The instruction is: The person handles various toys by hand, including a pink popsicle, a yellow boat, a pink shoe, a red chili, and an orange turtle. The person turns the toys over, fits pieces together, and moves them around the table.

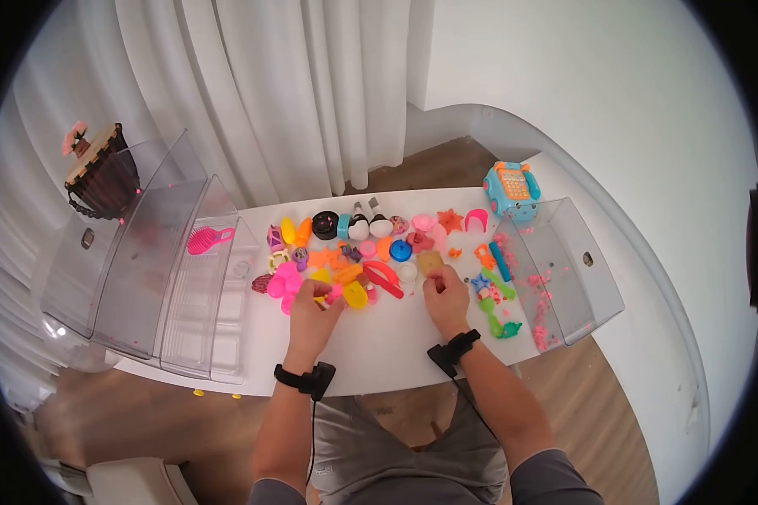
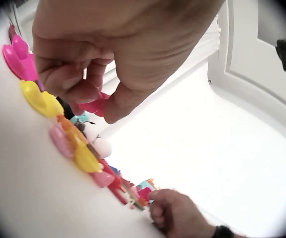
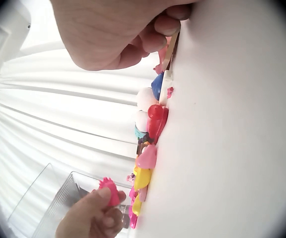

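Observation:
My left hand (image 1: 313,320) pinches a small bright pink toy (image 3: 109,191) with a jagged edge between thumb and fingers, raised above the table. Under and beside it lie a yellow toy piece (image 1: 355,295) and a cluster of magenta pieces (image 1: 286,279). My right hand (image 1: 446,299) has its fingers curled at the near edge of a flat tan square piece (image 1: 429,259) and pinches it low over the table; part of its grip is hidden in the right wrist view. Left of that hand are a red toy (image 1: 382,279) and a white round piece (image 1: 408,273).
Many colourful toys cover the white table (image 1: 379,345), including a blue round piece (image 1: 401,250) and an orange starfish (image 1: 451,220). Clear bins stand left (image 1: 152,261) and right (image 1: 577,286); a pink brush (image 1: 210,240) lies in the left one. A toy telephone (image 1: 512,187) sits at back right.

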`<state>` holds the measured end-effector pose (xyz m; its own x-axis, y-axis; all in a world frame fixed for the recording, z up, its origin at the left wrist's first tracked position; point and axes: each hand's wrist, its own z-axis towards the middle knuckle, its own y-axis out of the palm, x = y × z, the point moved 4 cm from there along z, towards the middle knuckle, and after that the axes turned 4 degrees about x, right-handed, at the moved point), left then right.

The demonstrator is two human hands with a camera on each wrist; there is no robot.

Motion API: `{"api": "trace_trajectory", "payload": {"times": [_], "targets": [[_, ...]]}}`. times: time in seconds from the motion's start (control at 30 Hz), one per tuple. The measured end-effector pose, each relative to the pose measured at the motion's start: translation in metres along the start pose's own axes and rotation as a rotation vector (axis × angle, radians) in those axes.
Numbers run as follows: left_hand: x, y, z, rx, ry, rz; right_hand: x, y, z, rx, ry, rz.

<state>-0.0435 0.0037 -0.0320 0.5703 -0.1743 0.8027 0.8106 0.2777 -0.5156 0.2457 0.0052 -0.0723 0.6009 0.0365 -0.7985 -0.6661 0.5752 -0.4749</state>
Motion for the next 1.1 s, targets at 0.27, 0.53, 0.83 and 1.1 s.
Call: {"api": "trace_trajectory", "payload": {"times": [0.27,0.53,0.83,1.1], "targets": [[0.046,0.039,0.035,-0.065,-0.045,-0.32,-0.041,0.026,0.022,-0.111,-0.049,0.484],[0.019,0.03,0.067,0.11,-0.051,-0.057,-0.07,0.038,0.047,-0.141,-0.469,0.056],[-0.006,0.02,0.074,0.115,-0.034,0.361,-0.12,0.066,0.05,-0.2,-0.637,-0.164],[-0.019,0.017,0.072,0.124,-0.092,0.418,-0.121,0.108,0.047,-0.249,-0.619,-0.263]]}}
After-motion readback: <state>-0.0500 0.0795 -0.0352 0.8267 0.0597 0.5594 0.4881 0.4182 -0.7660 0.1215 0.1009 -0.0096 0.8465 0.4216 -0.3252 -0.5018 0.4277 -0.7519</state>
